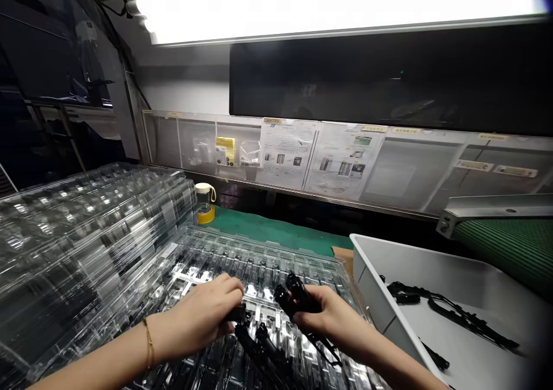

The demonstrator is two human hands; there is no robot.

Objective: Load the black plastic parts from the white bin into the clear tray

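Note:
My right hand (317, 315) is closed round two black cylindrical parts (298, 295), held side by side above a clear plastic tray (263, 249). A thin black cable hangs below them. At the centre left, my left hand (211, 309) has its fingers curled round a small black piece (237, 314), back of the hand up. More black cylindrical parts (263, 347) lie between and below the hands, over the tray. Its slots hold several dark items, partly hidden by glare.
Stacked clear trays (99, 223) rise at the left. A lidded bottle (204, 203) stands on the green mat (268, 230). At the right, a grey bin (375, 269) holds black cabled parts (458, 312), near a green ribbed belt (510, 252).

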